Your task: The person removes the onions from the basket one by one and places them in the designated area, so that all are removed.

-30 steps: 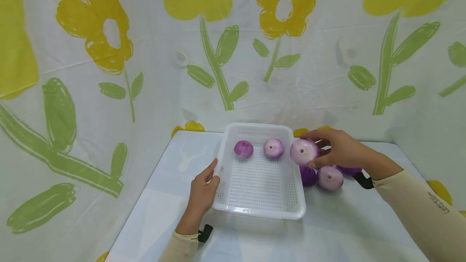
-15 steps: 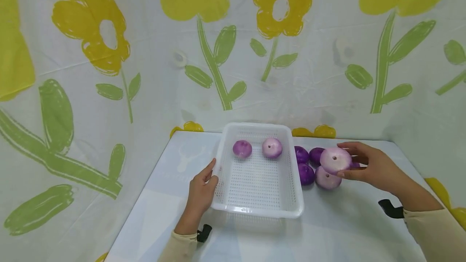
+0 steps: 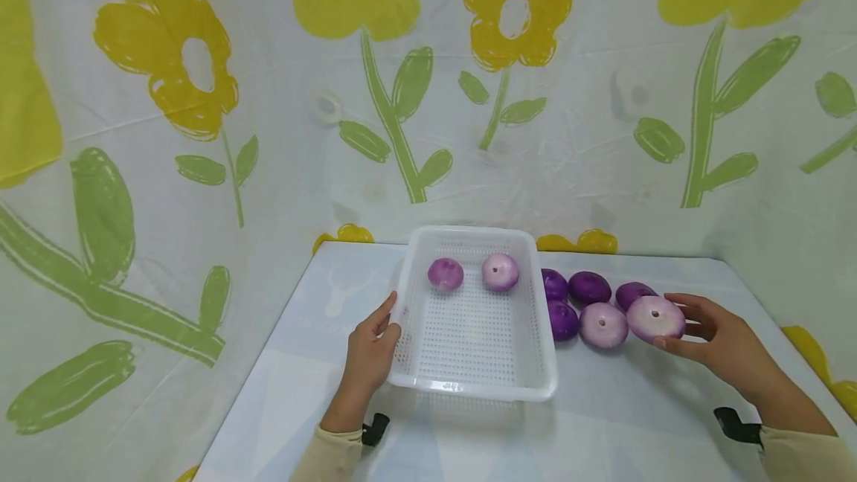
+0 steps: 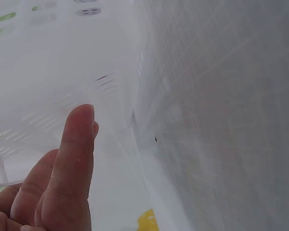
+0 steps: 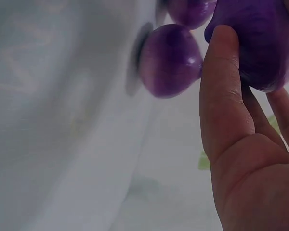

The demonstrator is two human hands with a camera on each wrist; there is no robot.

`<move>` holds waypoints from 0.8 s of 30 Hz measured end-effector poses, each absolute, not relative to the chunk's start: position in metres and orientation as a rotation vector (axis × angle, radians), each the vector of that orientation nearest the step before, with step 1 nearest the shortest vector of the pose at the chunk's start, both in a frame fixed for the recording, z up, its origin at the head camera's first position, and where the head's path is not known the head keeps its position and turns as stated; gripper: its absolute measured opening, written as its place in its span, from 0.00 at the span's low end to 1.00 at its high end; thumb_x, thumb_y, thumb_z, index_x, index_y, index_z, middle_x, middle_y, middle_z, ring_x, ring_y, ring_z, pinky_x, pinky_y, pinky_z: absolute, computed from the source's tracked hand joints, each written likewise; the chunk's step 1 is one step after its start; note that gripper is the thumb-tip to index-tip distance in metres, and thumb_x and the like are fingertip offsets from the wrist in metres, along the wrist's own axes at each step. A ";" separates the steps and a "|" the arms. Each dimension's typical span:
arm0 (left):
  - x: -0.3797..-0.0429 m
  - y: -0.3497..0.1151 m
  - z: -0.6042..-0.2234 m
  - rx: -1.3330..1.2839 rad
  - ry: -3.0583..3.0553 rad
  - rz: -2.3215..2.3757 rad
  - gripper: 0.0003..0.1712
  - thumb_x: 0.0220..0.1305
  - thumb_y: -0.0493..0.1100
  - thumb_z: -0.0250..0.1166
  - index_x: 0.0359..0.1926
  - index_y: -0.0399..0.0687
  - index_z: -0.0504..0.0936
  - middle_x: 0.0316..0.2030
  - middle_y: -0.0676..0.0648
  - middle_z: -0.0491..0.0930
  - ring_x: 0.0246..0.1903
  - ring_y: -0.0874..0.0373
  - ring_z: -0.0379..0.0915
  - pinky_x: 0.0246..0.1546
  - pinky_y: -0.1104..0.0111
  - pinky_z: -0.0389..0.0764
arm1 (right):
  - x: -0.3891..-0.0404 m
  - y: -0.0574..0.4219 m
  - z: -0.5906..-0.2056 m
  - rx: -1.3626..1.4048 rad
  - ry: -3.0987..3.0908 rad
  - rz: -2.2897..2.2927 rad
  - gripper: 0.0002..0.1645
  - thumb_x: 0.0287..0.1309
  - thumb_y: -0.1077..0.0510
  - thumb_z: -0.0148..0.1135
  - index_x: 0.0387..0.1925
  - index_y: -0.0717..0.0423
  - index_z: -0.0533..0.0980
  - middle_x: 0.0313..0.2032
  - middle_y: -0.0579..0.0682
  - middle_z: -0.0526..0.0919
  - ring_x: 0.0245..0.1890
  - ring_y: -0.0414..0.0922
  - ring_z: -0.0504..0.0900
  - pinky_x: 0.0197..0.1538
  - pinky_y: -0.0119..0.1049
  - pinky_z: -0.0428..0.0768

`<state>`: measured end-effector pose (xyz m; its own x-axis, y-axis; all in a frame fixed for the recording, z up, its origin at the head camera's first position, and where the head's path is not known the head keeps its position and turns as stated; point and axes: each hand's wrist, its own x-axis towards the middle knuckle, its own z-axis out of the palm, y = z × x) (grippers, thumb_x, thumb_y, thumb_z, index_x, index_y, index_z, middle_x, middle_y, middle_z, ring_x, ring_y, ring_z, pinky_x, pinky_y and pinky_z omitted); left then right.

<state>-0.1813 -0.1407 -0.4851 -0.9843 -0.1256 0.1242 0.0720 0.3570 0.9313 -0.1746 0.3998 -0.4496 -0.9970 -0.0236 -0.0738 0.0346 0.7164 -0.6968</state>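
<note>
While busy over the bench point(image 3: 602, 415), touching basket point(image 3: 469, 389) at its left side with nearly straight fingers of left hand point(image 3: 370, 354); with nearer right hand point(image 3: 730, 348), well right of basket, pinching pale onion point(image 3: 652, 318) thumb-to-fingers, without clear long axis.

In head view, only thumb & index of your L hand point(image 3: 371, 352) show clearly; other fingers hidden. Some fingertips of your R hand point(image 3: 723, 341) are lost bhd the held onion point(image 3: 656, 318), which also covers pt of the rear onion point(image 3: 634, 291). Your basket point(image 3: 495, 392) hides the L sides of the upper dark onion point(image 3: 555, 285) & lower dark onion point(image 3: 562, 320); marks point(image 3: 451, 386) on its front rim = too small to read. Your L sleeve point(image 3: 328, 456) runs off btm, R sleeve point(image 3: 806, 456) off btm R corner. L wrist: grey surface point(image 4: 221, 120) at R too blurred to ID; your hand's cropped btm L. R wrist: held onion & another onion point(image 5: 188, 9) cropped at top, your palm at R & btm.
</note>
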 end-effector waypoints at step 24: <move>-0.182 -0.140 -0.486 0.048 -2.433 -1.692 0.34 0.72 0.39 0.54 0.77 0.58 0.72 0.72 0.51 0.72 0.66 0.47 0.76 0.50 0.51 0.85 | -0.174 0.409 -0.491 0.104 2.736 -1.247 0.63 0.53 0.38 0.80 0.80 0.59 0.59 0.71 0.75 0.65 0.63 0.73 0.75 0.49 0.49 0.87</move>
